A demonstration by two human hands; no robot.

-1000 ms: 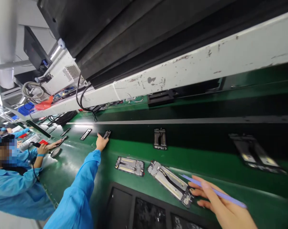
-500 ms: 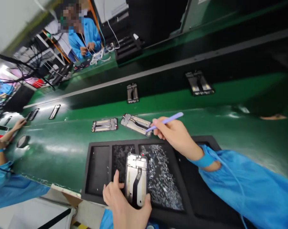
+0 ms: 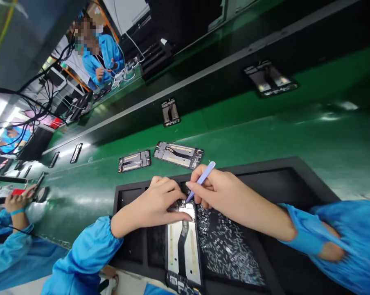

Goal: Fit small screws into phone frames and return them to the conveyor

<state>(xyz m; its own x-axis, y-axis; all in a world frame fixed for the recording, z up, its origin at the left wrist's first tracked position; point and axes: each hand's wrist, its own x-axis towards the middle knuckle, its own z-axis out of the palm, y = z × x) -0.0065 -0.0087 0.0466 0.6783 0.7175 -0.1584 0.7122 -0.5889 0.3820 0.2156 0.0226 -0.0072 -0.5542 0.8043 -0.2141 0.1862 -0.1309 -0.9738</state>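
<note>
An opened phone body (image 3: 182, 241), with silvery panels and a black flex strip down its middle, lies over the black compartment tray (image 3: 307, 174). My left hand (image 3: 151, 205) grips its far end, thumb across the top face and fingers at the far edge. Lilac tweezers (image 3: 206, 174) slant down from my right hand (image 3: 217, 190), which pinches them. Their tip meets the phone's far end beside my left fingers; whether a tiny part is between the points, I cannot tell. Many small clear and silvery pieces (image 3: 231, 250) are scattered in the compartment right of the phone.
Beyond the tray lie two more phone bodies, one flat (image 3: 134, 161) and one angled (image 3: 177, 155). Farther back on the green bench are another phone body (image 3: 170, 112) and one at right (image 3: 269, 78). Co-workers in blue sleeves (image 3: 13, 241) are at left and across the bench.
My left hand has moved from the phone's near end to its far end. The tweezers have come from the angled phone body to the one over the tray. The view has shifted.
</note>
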